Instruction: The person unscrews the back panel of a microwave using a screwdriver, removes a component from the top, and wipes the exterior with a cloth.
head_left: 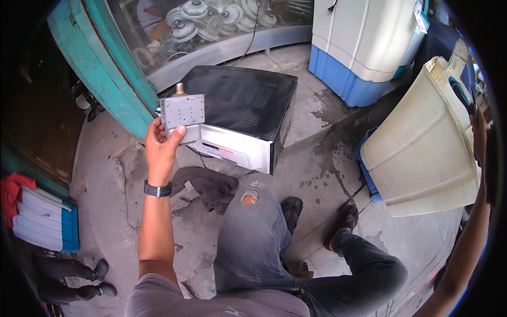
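Note:
My left hand (pixel 163 145), with a dark watch on its wrist, grips a magnetron (pixel 185 111), a silvery metal box with a plate of small holes and a brass-coloured cap on top. Its thumb presses on the near face. Just behind and beyond it stands a microwave oven (pixel 240 98) with a black vented casing and a white side toward me. At the far right rim my right hand (pixel 478 129) is closed at the lower end of a tool with a black and blue handle (pixel 461 95). That tool's working end is hard to make out.
A dark cloth (pixel 208 185) lies on the concrete before the oven. A white tub body (pixel 422 142) leans at right; a white and blue washing machine (pixel 364 47) stands behind. A display window (pixel 222 26) holds white pulleys. Another person's legs (pixel 74 277) show at lower left.

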`<state>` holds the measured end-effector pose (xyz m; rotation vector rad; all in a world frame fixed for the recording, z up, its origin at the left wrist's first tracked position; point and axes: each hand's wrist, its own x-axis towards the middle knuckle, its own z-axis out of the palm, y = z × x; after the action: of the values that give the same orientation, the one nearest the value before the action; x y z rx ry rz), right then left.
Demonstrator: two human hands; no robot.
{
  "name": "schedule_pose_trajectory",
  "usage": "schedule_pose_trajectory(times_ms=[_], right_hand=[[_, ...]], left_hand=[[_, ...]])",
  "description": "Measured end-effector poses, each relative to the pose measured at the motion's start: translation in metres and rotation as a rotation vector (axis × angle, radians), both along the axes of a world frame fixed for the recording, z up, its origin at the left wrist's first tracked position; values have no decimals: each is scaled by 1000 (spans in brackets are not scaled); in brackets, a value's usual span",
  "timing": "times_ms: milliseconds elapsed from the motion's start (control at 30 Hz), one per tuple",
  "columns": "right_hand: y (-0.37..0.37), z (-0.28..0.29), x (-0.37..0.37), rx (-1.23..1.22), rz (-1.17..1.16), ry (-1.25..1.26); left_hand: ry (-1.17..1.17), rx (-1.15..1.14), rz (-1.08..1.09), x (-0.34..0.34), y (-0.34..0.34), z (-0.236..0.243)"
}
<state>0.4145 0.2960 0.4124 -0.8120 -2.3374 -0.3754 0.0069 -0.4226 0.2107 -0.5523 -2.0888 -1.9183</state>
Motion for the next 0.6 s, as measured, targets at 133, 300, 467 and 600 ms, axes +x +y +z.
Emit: schedule_pose_trajectory(times_ms=[133, 300, 467, 600], right_hand=[[4, -27, 19, -72, -6, 48], [-55, -23, -8, -326, 69, 16], [-94, -24, -2, -468, 65, 91], [-89, -34, 17, -420, 11, 92]], left_hand=[[254, -458, 152, -67, 69, 25], [350, -745, 245, -102, 109, 29], [215, -778, 291, -116, 122, 18], [351, -835, 443, -88, 141, 26]])
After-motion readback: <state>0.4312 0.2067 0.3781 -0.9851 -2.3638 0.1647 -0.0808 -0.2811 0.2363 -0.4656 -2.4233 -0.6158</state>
